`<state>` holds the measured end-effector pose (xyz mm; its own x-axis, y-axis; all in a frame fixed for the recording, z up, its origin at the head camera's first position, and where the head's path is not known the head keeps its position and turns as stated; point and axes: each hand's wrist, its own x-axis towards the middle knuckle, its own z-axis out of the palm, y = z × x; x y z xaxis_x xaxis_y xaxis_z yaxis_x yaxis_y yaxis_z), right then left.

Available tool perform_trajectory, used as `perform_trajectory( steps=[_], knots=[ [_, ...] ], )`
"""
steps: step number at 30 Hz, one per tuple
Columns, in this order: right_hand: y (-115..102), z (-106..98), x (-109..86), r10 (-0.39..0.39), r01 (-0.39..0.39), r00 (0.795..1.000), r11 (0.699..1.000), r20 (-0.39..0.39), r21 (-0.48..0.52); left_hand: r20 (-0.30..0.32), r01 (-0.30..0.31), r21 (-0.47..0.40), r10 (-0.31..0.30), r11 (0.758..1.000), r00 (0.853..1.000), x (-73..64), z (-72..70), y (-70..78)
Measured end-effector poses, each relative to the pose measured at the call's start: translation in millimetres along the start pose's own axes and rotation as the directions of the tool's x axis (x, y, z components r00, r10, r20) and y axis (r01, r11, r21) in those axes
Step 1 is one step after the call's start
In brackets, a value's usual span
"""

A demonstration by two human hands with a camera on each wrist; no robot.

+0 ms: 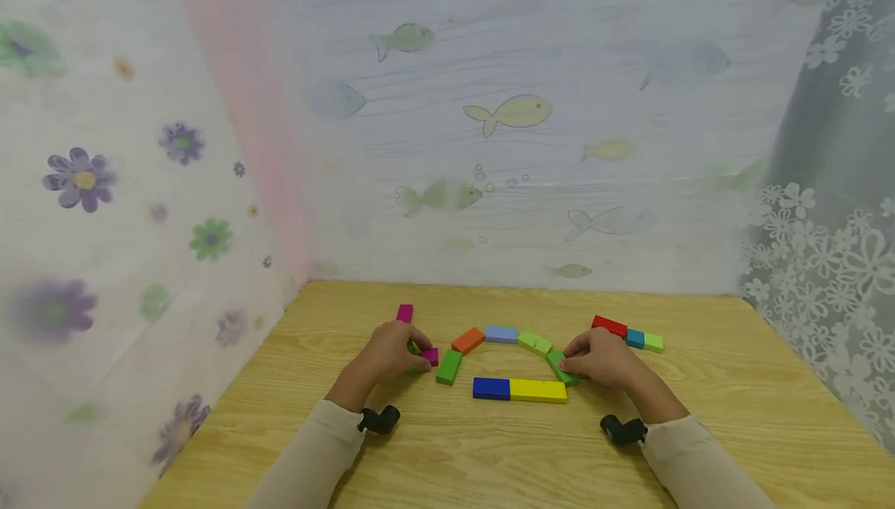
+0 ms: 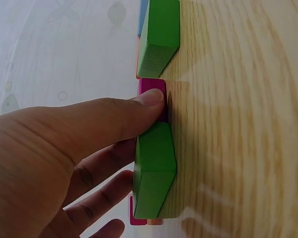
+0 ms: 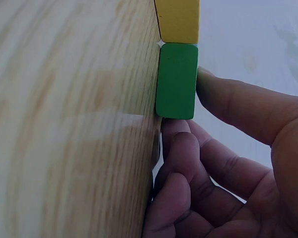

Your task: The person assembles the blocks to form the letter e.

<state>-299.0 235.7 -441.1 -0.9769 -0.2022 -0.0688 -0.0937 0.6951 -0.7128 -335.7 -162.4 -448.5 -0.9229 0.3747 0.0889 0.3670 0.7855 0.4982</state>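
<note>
My left hand (image 1: pixel 393 350) pinches a small magenta block (image 1: pixel 433 356), thumb on its near side. A green block (image 2: pixel 156 166) lies close by that hand, mostly hidden under the fingers in the head view. Just right of the magenta block stands another green block (image 1: pixel 449 367), the left end of a curved row. Along the curve follow an orange block (image 1: pixel 468 340), a light blue block (image 1: pixel 501 334) and a lime block (image 1: pixel 534 343). At the row's right end my right hand (image 1: pixel 607 357) holds a green block (image 3: pixel 177 82) between thumb and fingers.
Inside the curve, a dark blue block (image 1: pixel 491 388) and a yellow block (image 1: pixel 538 391) lie end to end. Behind the right hand are a red block (image 1: pixel 610 326), a teal block (image 1: pixel 635 338) and a lime-green block (image 1: pixel 653 342). Another magenta block (image 1: pixel 405 312) lies behind the left hand.
</note>
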Motion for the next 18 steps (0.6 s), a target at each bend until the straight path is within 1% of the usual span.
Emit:
perform_trajectory(
  steps=[7,15,18],
  knots=[
    [-0.1,0.9,1.5,0.001,-0.001,1.000,1.000,0.001,-0.002,0.000,-0.004,0.002,0.004,1.000,1.000,0.1,0.6,-0.4],
    [-0.4,1.1,2.1,0.022,-0.022,1.000,1.000,-0.007,-0.008,-0.014,-0.007,-0.058,0.006,0.998,1.000,0.7,-1.3,0.7],
    [-0.4,0.7,1.9,0.022,-0.022,1.000,1.000,-0.006,-0.009,-0.026,-0.024,-0.073,0.022,0.997,0.999,0.8,-3.0,2.1]
  ],
)
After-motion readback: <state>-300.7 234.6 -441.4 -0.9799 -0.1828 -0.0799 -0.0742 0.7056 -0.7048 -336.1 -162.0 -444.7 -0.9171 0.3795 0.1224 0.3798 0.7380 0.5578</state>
